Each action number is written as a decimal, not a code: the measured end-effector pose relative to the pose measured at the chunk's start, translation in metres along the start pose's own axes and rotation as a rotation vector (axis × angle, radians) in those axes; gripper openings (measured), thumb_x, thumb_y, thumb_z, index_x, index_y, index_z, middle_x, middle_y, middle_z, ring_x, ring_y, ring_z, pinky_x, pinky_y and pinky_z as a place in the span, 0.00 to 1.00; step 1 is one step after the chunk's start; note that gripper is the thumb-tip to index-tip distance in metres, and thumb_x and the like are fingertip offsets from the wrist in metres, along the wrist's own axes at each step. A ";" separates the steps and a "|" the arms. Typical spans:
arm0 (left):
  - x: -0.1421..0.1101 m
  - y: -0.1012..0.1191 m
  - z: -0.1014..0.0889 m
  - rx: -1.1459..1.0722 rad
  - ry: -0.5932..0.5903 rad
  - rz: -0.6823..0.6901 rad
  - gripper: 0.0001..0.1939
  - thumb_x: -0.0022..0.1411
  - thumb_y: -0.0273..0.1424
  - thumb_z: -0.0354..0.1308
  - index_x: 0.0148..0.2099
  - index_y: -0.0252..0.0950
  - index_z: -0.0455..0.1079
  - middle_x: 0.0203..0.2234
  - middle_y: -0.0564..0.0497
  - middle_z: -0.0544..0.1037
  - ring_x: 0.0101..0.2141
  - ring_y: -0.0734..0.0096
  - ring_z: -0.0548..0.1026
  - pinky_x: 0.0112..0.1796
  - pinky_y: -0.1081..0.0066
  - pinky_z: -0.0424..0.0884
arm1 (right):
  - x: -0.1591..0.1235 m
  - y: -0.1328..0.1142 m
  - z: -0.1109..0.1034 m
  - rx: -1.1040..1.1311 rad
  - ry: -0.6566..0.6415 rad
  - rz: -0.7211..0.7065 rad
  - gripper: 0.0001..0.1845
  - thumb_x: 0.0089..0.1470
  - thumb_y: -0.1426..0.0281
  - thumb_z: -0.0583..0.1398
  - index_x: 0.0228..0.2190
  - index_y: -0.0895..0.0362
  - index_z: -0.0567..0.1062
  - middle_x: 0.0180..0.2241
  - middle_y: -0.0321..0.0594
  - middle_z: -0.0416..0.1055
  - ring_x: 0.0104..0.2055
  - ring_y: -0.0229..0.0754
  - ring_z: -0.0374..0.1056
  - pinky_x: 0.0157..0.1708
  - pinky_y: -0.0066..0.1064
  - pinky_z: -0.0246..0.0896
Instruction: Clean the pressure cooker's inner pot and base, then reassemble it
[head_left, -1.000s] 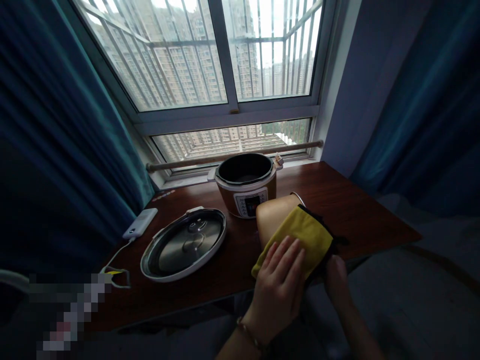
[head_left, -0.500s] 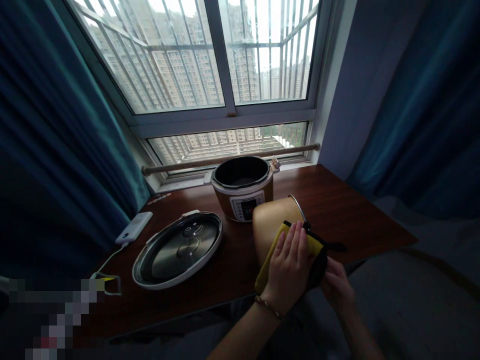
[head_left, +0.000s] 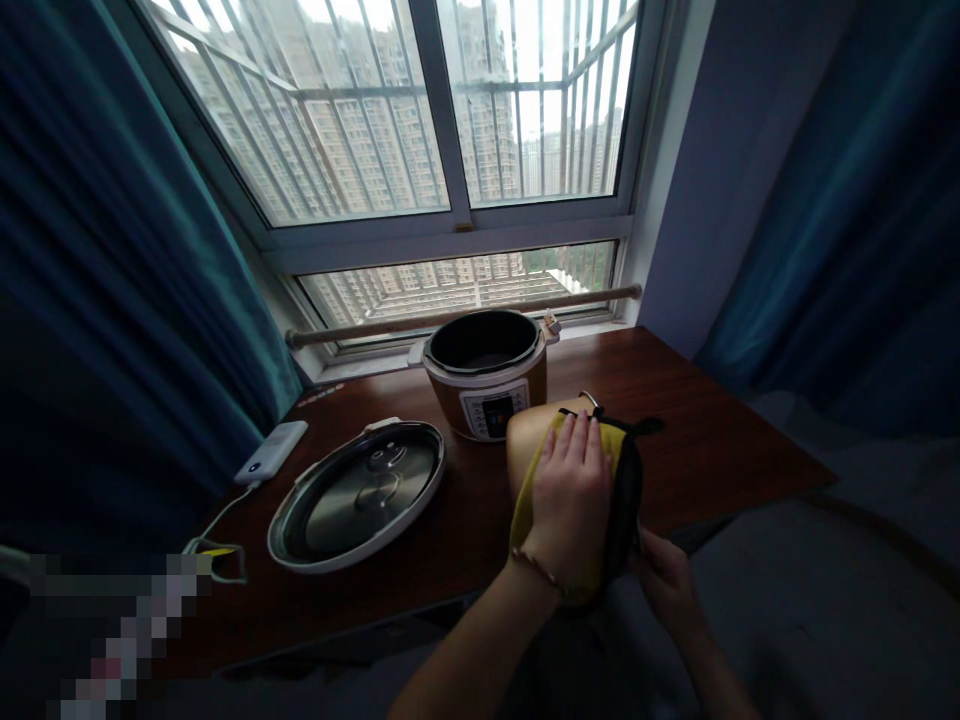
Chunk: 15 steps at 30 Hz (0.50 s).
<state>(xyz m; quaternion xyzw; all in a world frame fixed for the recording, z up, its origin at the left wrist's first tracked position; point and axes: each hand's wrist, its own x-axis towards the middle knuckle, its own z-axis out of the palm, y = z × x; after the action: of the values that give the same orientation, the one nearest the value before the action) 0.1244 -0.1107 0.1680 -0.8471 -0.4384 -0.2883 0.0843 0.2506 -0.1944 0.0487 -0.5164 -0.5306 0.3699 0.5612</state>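
A gold-coloured inner pot lies tilted on its side at the table's front edge, its metal rim towards the right. My left hand presses a yellow and dark cloth flat against the pot's outer wall, fingers long and close together, thumb out of sight. At the pot's lower right, my right hand is closed on the rim, its fingertips partly hidden behind the cloth. Just behind the pot stands a gold and white electric cooker with its top uncovered and a dark inside.
The cooker's round lid lies with its shiny inner side up, left of the pot. A white power bank with a cable is at the table's left. The brown table meets a barred window, and blue curtains hang at both sides.
My left hand and the cloth have moved slightly up and left along the pot, covering more of its wall. My right hand has shifted a little down and left.
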 end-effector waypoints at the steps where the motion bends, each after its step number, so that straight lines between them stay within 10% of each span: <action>1: 0.011 -0.004 -0.002 -0.013 -0.035 -0.016 0.21 0.66 0.32 0.42 0.58 0.29 0.60 0.57 0.43 0.64 0.57 0.61 0.61 0.55 0.59 0.59 | -0.003 0.002 -0.001 -0.020 0.008 0.015 0.16 0.48 0.59 0.58 0.26 0.59 0.77 0.23 0.37 0.70 0.27 0.42 0.65 0.28 0.28 0.61; 7: 0.042 -0.017 -0.004 -0.038 -0.131 -0.026 0.20 0.65 0.33 0.42 0.52 0.28 0.66 0.51 0.41 0.70 0.51 0.61 0.68 0.52 0.59 0.63 | -0.013 0.007 0.001 -0.137 0.141 0.020 0.16 0.47 0.58 0.60 0.24 0.58 0.77 0.22 0.38 0.72 0.27 0.41 0.66 0.27 0.28 0.62; 15: -0.015 0.015 -0.003 0.023 0.028 0.016 0.24 0.63 0.28 0.43 0.61 0.26 0.55 0.60 0.40 0.58 0.59 0.58 0.56 0.56 0.58 0.56 | -0.022 0.007 0.017 -0.023 0.176 0.027 0.14 0.49 0.60 0.59 0.30 0.57 0.78 0.27 0.39 0.75 0.29 0.43 0.69 0.29 0.29 0.65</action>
<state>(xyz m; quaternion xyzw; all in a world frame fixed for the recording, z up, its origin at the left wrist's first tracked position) 0.1282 -0.1312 0.1639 -0.8455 -0.4335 -0.2943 0.1026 0.2312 -0.2111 0.0351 -0.5604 -0.4764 0.3244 0.5948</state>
